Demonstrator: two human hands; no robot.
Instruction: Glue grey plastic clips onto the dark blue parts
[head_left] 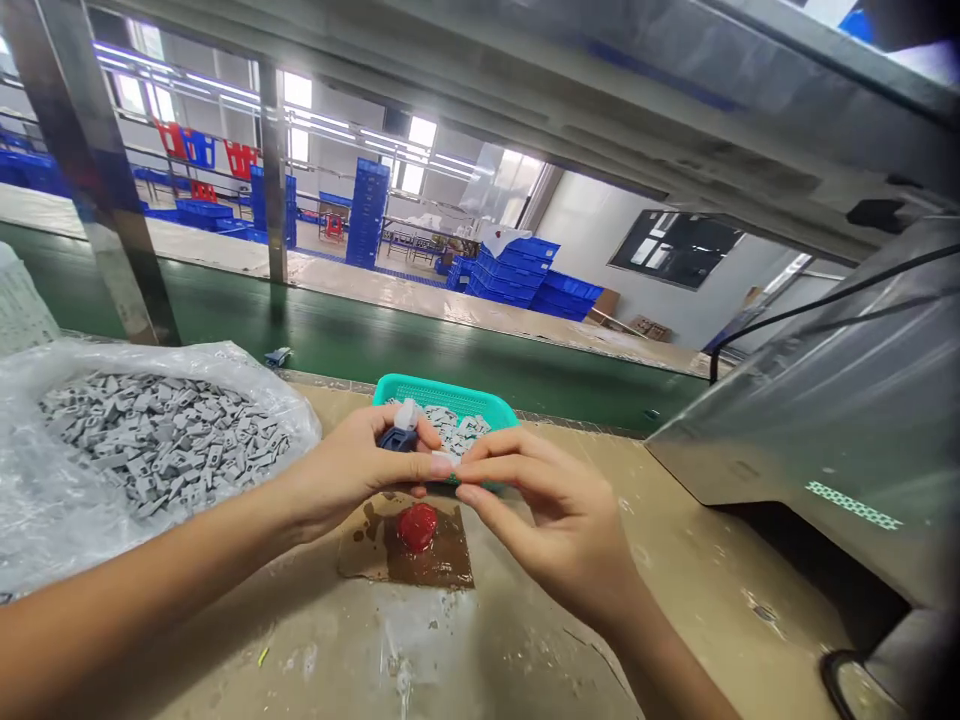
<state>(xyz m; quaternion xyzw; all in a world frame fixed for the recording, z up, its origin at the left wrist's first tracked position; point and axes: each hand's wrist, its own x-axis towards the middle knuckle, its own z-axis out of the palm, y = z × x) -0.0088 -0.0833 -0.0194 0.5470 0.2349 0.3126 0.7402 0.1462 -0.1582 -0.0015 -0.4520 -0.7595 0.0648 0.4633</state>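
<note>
My left hand [367, 462] is closed around a small dark blue plastic part [397, 438] with a whitish piece [407, 413] on top of it. My right hand [559, 495] meets it, thumb and fingers pinched at a small white piece [445, 457] between the fingertips of both hands. Part of that piece is hidden by the fingers. Just behind the hands stands a turquoise basket [491, 402] with many flat pale grey parts [469, 428] in it. Below the hands, a glossy red blob [417, 526] sits on a wet brown sheet [442, 572].
At the left lies a clear plastic bag [292, 400] full of small grey parts [187, 430]. A green conveyor belt [337, 325] runs behind the worktable [337, 650], with a dark blue part [278, 356] at its near edge. A metal housing [817, 400] stands at the right.
</note>
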